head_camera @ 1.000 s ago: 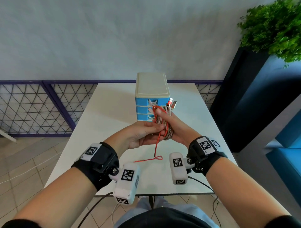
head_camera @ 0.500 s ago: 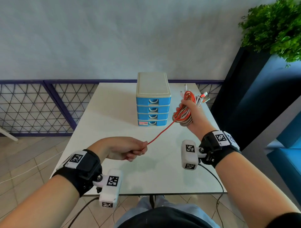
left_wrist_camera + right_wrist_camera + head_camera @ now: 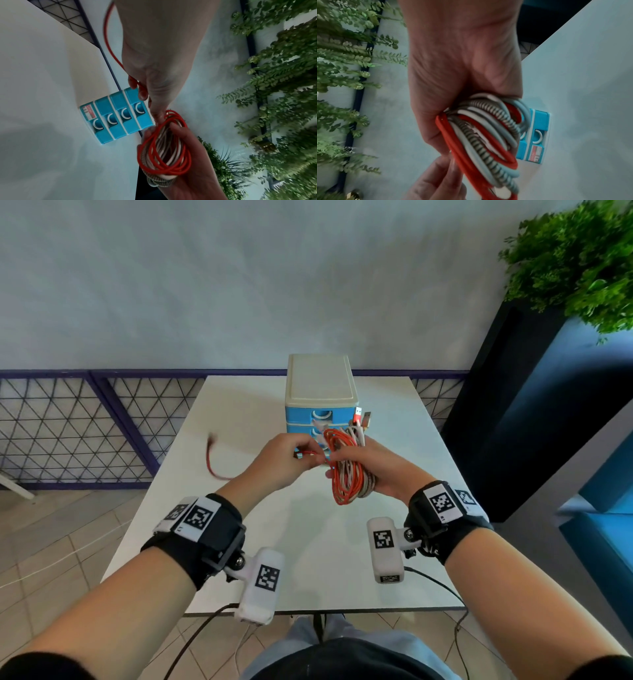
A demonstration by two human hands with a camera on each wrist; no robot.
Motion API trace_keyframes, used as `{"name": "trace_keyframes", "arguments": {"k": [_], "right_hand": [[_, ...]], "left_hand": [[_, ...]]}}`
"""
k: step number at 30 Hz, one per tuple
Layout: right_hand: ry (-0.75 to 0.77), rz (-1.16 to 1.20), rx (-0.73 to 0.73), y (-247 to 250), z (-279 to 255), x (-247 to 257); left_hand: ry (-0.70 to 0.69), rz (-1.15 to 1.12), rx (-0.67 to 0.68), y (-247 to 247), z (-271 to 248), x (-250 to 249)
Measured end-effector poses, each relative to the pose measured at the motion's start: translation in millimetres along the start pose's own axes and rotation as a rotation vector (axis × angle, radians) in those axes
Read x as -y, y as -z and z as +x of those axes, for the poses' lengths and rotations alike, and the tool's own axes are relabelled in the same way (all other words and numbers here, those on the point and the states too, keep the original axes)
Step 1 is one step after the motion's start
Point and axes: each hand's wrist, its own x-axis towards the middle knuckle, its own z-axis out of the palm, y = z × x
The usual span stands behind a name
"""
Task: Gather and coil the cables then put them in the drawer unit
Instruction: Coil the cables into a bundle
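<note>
My right hand (image 3: 368, 465) grips a coil of cables (image 3: 346, 474), red, white and braided grey loops, held upright above the table just in front of the drawer unit (image 3: 320, 392). Plug ends (image 3: 361, 419) stick up from the coil's top. My left hand (image 3: 298, 457) pinches the red cable right beside the coil; the loose red tail (image 3: 212, 458) curves out to the left, blurred. The left wrist view shows the coil (image 3: 164, 151) around my right hand's fingers (image 3: 178, 134) and the blue drawer fronts (image 3: 116, 121), all shut. In the right wrist view the coil (image 3: 484, 136) fills my right hand (image 3: 462, 70).
The white table (image 3: 308, 542) carries only the drawer unit, at its far middle. A dark planter with green leaves (image 3: 575, 261) stands to the right. A purple lattice rail (image 3: 85, 426) runs behind and left of the table. Tiled floor lies below.
My hands were apart with the red cable stretched between them; now they meet in front of the drawer unit, another red loop lies on the coil, and the tail swings at the left.
</note>
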Motion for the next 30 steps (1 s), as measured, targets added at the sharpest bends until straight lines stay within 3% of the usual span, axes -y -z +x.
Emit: {"name": "trace_keyframes", "arguments": {"k": [5,9,13,15,18,21,30], "right_hand": [[-0.003,-0.070,0.033,-4.2,3.3,-4.8],[0.006,-0.146,-0.072,1.6,1.3,-9.1],[0.023,-0.107,-0.292,15.3,7.1,-19.1],[0.017,-0.088,-0.360,21.9,9.7,-23.5],[0.068,0.038,-0.258,21.2,10.6,-25.5],[0.128,0.141,-0.162,10.2,8.6,-21.7],[0.134,0.142,0.017,-8.3,4.2,-12.6]], "left_hand": [[0.001,0.054,-0.096,-5.6,0.1,-2.8],[0.150,0.003,-0.035,-0.4,-3.0,0.0],[0.464,-0.546,0.177,10.0,-9.9,5.4],[0.550,-0.780,0.232,11.4,-13.8,6.2],[0.590,-1.025,0.285,6.1,-17.3,-2.0],[0.581,-1.133,0.249,-0.9,-17.4,-12.9],[0.451,-0.935,0.227,-19.7,-18.0,-36.7]]}}
